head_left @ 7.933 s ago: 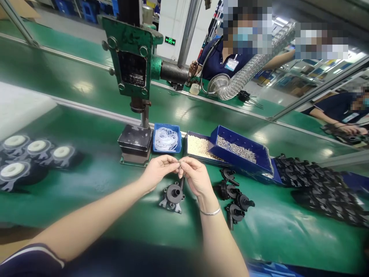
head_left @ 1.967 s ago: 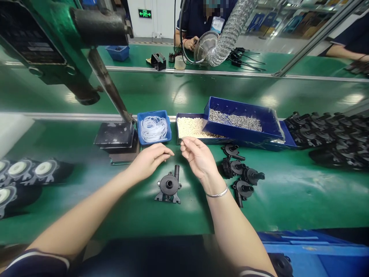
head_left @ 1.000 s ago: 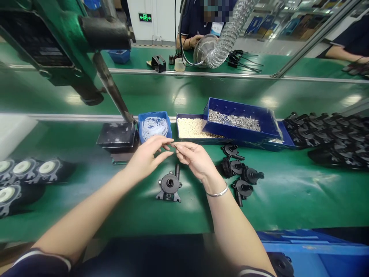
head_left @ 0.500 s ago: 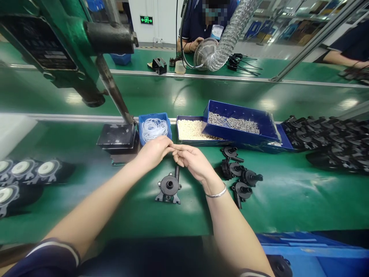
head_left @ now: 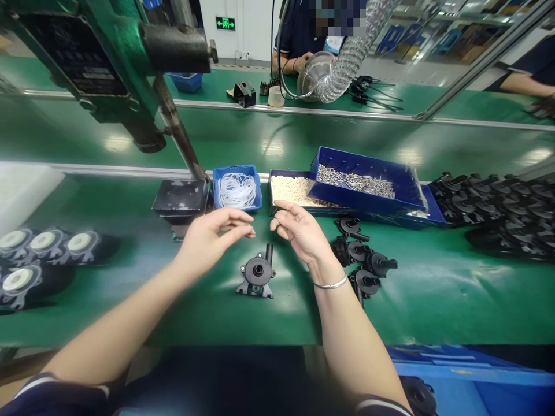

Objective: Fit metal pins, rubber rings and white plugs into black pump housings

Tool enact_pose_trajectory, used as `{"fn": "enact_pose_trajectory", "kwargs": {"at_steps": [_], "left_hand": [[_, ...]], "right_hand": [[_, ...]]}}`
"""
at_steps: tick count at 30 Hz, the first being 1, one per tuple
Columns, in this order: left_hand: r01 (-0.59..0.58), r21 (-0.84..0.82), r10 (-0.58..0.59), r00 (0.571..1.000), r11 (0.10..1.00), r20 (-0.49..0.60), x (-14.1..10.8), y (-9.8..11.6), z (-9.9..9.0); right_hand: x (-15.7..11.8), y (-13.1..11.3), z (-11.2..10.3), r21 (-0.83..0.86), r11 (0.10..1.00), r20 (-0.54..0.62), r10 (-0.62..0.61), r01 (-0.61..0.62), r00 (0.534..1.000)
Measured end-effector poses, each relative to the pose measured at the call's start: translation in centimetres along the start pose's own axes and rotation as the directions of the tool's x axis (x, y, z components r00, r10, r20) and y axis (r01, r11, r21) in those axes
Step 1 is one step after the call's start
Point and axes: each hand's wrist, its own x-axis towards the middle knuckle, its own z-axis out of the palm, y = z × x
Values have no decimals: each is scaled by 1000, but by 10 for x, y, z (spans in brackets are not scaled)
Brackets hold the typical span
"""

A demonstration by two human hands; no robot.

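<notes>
Now we hold both hands above the green table, apart from each other. Our left hand point(head_left: 208, 237) has loose, spread fingers and holds nothing we can see. Our right hand point(head_left: 301, 231) is half curled; whether it pinches something small we cannot tell. Just below and between them lies the black round plastic pump housing point(head_left: 257, 273). Beyond the left fingertips sits a small blue tray of white rings point(head_left: 237, 188).

I see a green work surface point(head_left: 433, 300) running wide, a glossy green conveyor belt point(head_left: 260, 136) behind it with metal rails, overhead lights reflected on it. Beyond, a white wall carries a lit green exit sign point(head_left: 225, 23).
</notes>
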Motion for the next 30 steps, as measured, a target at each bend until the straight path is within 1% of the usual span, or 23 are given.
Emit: {"fn": "enact_pose_trajectory", "kwargs": {"at_steps": [1,2,3,5,6,7,9,12,14,16,18,20,22,24,26,28,30], "left_hand": [[-42,58,43,999,997,-17,-12,3,-1],[-110,120,113,993,987,-16,-24,4,-1],[-198,175,199,980,964,12,-35,3,0],[-386,234,372,922,892,104,-52,-1,5],[-454,252,434,891,854,134,-58,-4,8],[-495,283,474,869,822,145,-63,-7,12],[-516,371,509,852,772,124,-67,-14,20],[-494,461,520,850,737,79,-67,-21,28],[-477,468,509,858,744,65,-67,-24,31],[-473,469,504,861,746,68,-68,-25,32],[-492,478,524,849,728,75,-69,-26,32],[-517,489,556,828,703,75,-69,-27,32],[-533,480,573,816,697,75,-68,-27,31],[-533,457,562,823,712,85,-67,-27,30],[-529,442,546,832,725,102,-66,-27,28],[-534,438,539,833,723,126,-65,-26,27],[-543,449,541,828,709,147,-65,-24,25]], "right_hand": [[0,0,0,-11,1000,2,-2,2,1000],[0,0,0,-14,1000,0,-5,5,1000],[0,0,-1,-12,1000,-4,-7,7,1000],[0,1,-1,-3,1000,-14,-9,9,1000],[0,2,-1,-2,1000,-20,-8,8,1000],[1,2,-1,-9,1000,-25,-7,7,1000],[0,2,0,-41,999,-32,-11,10,999],[-6,-4,2,-115,993,-47,-25,19,999],[-15,-9,4,-186,982,-77,-44,29,996],[-28,-14,6,-290,956,-110,-88,53,990],[-44,-13,5,-410,909,-123,-138,76,983],[-60,-7,4,-504,861,-120,-156,75,980],[-73,3,2,-544,837,-118,-151,64,981],[-84,14,2,-557,828,-119,-154,63,981],[-90,21,4,-600,796,-117,-180,75,977],[-94,25,7,-677,728,-99,-233,105,967],[-97,25,11,-743,644,-39,-316,184,948]]}}
